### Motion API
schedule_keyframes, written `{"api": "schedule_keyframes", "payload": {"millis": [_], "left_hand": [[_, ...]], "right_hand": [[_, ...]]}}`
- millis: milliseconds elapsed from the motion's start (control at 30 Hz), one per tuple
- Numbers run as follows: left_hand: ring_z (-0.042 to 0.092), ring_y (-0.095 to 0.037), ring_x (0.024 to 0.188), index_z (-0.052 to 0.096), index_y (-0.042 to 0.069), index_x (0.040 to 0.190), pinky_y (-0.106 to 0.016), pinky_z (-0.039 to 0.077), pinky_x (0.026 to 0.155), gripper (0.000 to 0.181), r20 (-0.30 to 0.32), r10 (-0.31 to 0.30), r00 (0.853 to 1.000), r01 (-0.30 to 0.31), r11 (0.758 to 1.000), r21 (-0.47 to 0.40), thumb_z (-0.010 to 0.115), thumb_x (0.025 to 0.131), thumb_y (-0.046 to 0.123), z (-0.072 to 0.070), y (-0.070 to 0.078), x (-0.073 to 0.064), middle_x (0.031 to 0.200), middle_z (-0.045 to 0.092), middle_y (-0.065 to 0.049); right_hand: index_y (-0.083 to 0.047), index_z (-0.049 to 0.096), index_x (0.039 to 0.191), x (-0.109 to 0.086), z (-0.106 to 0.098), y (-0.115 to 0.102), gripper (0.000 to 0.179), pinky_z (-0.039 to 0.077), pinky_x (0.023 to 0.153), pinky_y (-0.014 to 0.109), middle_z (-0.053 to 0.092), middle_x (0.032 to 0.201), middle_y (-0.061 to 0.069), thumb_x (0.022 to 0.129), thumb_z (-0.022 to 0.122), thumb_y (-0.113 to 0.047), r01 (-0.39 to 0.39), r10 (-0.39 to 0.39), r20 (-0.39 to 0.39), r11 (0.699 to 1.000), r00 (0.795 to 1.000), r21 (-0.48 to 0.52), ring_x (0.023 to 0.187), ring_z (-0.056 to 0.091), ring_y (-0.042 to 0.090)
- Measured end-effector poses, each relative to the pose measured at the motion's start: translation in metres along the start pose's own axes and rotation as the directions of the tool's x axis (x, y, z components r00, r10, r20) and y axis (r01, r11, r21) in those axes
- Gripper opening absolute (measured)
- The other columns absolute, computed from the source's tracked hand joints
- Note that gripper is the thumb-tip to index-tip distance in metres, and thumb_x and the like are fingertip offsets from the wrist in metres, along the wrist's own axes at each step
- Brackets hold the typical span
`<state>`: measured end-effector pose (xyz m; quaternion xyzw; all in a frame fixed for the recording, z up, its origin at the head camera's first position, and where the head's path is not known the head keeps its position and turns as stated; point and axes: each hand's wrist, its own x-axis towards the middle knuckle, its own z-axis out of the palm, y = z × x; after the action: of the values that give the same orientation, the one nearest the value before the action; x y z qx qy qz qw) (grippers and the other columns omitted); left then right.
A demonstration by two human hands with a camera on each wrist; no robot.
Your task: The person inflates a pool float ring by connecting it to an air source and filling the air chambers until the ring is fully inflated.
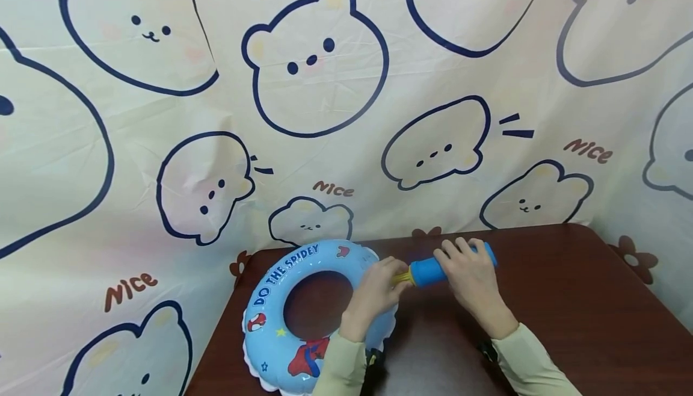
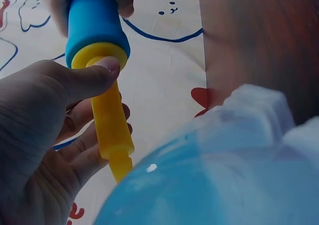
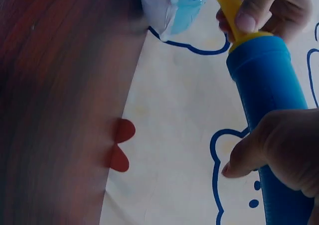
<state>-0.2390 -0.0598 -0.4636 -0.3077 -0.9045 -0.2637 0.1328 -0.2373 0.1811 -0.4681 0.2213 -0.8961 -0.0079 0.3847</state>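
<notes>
we see the blue pump point(image 1: 428, 272) held over the table point(image 1: 574, 300), with the swim ring point(image 1: 267, 324) lying between eight and nine o'clock from it. the left hand point(image 1: 375, 293) pinches the pump's yellow nozzle point(image 2: 110, 123) between thumb and fingers; the right hand point(image 1: 472, 278) curls round the barrel point(image 3: 266, 80). we judge the pump light and stiff, probably hollow plastic, its smooth barrel a little slippery; we would grip it mid-barrel and steady the slim nozzle near its base, since the tip point(image 2: 121, 167) looks easier to bend. in the head view its long axis slants gently: the nozzle points between eight and nine o'clock, the butt point(image 1: 491, 254) between two and three. whether the tip touches the ring, we cannot tell.
</notes>
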Motion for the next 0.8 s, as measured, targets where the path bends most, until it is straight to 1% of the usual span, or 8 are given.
{"api": "schedule_keyframes", "payload": {"millis": [100, 200, 400, 533, 667, 733, 800], "left_hand": [[0.071, -0.014, 0.096, 0.074, 0.011, 0.119, -0.027, 0.062, 0.09, 0.028, 0.007, -0.027, 1.0, 0.027, 0.999, -0.036, 0.083, 0.096, 0.023, -0.002, -0.002, 0.0, 0.113, 0.076, -0.003], [0.07, -0.013, 0.096, 0.073, 0.011, 0.119, -0.024, 0.061, 0.09, 0.026, 0.01, -0.035, 0.999, 0.035, 0.998, -0.046, 0.081, 0.097, 0.024, -0.002, -0.004, 0.001, 0.113, 0.076, -0.002], [0.07, -0.013, 0.093, 0.074, 0.011, 0.118, -0.025, 0.062, 0.088, 0.026, -0.007, -0.054, 0.999, 0.054, 0.997, -0.057, 0.083, 0.096, 0.022, -0.006, -0.01, 0.001, 0.112, 0.076, -0.002], [0.07, -0.013, 0.095, 0.074, 0.012, 0.118, -0.026, 0.062, 0.089, 0.027, -0.012, -0.055, 0.998, 0.055, 0.997, -0.06, 0.083, 0.095, 0.022, -0.003, -0.015, 0.0, 0.112, 0.076, -0.002], [0.071, -0.013, 0.096, 0.074, 0.012, 0.119, -0.026, 0.062, 0.089, 0.027, -0.002, -0.057, 0.998, 0.056, 0.995, -0.08, 0.083, 0.096, 0.023, -0.001, -0.017, 0.0, 0.113, 0.076, -0.001], [0.071, -0.013, 0.097, 0.073, 0.012, 0.119, -0.026, 0.062, 0.09, 0.027, 0.002, -0.063, 0.998, 0.063, 0.994, -0.089, 0.083, 0.096, 0.023, -0.001, -0.017, 0.0, 0.114, 0.076, -0.002], [0.07, -0.013, 0.097, 0.074, 0.013, 0.12, -0.026, 0.062, 0.089, 0.027, 0.0, -0.068, 0.998, 0.068, 0.994, -0.088, 0.083, 0.096, 0.023, -0.001, -0.017, 0.0, 0.113, 0.076, -0.001]], "right_hand": [[-0.016, 0.075, 0.109, 0.001, -0.004, 0.012, 0.064, 0.051, 0.096, 0.059, 0.075, 0.106, 0.009, 0.053, 0.107, -0.016, -0.019, 0.019, 0.007, 1.0, 1.0, 0.018, 0.102, 0.067, 0.034], [-0.016, 0.076, 0.111, 0.002, -0.012, 0.03, 0.069, 0.05, 0.098, 0.06, 0.077, 0.109, 0.011, 0.05, 0.109, -0.019, -0.053, 0.053, 0.011, 0.998, 0.999, 0.032, 0.106, 0.068, 0.036], [-0.013, 0.078, 0.114, -0.003, -0.029, 0.065, 0.074, 0.048, 0.1, 0.065, 0.077, 0.115, 0.015, 0.047, 0.11, -0.016, -0.12, 0.12, 0.005, 0.992, 0.993, 0.031, 0.111, 0.066, 0.041], [-0.012, 0.078, 0.114, -0.011, -0.04, 0.083, 0.074, 0.045, 0.102, 0.067, 0.076, 0.116, 0.017, 0.047, 0.108, -0.011, -0.167, 0.167, -0.003, 0.986, 0.986, 0.015, 0.114, 0.064, 0.043], [-0.011, 0.077, 0.112, -0.016, -0.049, 0.095, 0.071, 0.044, 0.101, 0.068, 0.074, 0.116, 0.017, 0.047, 0.106, -0.005, -0.19, 0.19, -0.022, 0.982, 0.982, 0.014, 0.115, 0.062, 0.044], [-0.011, 0.077, 0.112, -0.016, -0.05, 0.097, 0.07, 0.044, 0.101, 0.068, 0.074, 0.116, 0.017, 0.047, 0.105, -0.005, -0.193, 0.194, -0.026, 0.981, 0.981, 0.014, 0.115, 0.062, 0.044], [-0.011, 0.076, 0.113, -0.015, -0.05, 0.095, 0.073, 0.043, 0.102, 0.068, 0.074, 0.116, 0.017, 0.047, 0.106, -0.006, -0.196, 0.196, -0.019, 0.981, 0.98, 0.008, 0.116, 0.061, 0.045]]}}
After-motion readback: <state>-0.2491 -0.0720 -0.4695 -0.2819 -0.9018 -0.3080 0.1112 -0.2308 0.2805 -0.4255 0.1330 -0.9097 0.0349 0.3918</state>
